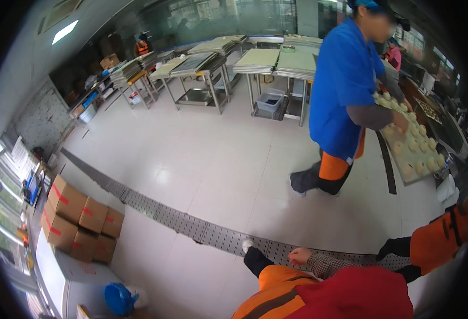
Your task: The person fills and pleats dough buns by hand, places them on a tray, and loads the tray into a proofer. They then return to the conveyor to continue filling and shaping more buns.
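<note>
My right hand (299, 256) hangs low beside my body, its fingers loosely curled, with no object showing in them. It comes out of a dark checked sleeve (325, 263) and is apart from everything around it. Below it are my red top (359, 297) and orange clothing (276, 290). A white shoe (248, 245) of mine is on the perforated drain cover (194, 227). My left hand is out of the picture.
At right, a co-worker in blue (335, 87) holds a tilted board (404, 162) of round dough pieces. Another person's orange-clad leg (436, 244) is at the right edge. Cardboard boxes (66, 199) are stacked at left, near a blue bucket (118, 299). Steel tables (205, 66) hold stacked boards.
</note>
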`<state>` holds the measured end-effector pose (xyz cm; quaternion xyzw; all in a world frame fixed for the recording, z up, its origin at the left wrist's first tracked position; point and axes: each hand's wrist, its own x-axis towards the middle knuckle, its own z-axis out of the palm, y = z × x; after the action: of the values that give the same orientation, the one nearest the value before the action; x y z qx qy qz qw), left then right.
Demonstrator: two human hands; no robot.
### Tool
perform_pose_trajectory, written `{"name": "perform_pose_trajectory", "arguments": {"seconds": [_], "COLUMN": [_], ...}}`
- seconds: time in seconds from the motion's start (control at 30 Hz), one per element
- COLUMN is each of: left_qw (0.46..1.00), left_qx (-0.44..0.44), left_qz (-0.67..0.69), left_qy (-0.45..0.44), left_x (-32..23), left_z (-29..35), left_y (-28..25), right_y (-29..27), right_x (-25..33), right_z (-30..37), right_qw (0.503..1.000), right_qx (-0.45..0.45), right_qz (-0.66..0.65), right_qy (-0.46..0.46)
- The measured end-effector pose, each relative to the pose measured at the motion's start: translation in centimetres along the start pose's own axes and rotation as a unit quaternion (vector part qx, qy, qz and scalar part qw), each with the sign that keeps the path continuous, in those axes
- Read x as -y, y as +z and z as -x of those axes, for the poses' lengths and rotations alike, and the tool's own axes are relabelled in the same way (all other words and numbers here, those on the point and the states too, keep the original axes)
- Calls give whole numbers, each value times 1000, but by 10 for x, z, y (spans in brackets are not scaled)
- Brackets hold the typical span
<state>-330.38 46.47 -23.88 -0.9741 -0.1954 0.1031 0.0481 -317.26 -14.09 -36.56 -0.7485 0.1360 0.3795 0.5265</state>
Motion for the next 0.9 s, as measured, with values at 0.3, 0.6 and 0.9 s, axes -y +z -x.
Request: {"name": "perform_pose_trajectory", "arguments": {"seconds": [0.3,0.6,0.9], "left_qw": [988,972,958], "left_qx": [28,203,225], "left_qz": [-25,119,50], "left_qy": [151,-12,172], "left_x": [-104,-33,-55], "left_z": [-346,-500,-835], "left_y": [-97,-16,7], "right_y": [15,-1,-44], "right_x": [232,373,498], "right_z": [-154,-298,-481], "right_qw": [982,984,945], "right_qx": [-85,-16,-80], "right_qz": [-91,-170,-248], "right_qy": [-143,-43,198]}}
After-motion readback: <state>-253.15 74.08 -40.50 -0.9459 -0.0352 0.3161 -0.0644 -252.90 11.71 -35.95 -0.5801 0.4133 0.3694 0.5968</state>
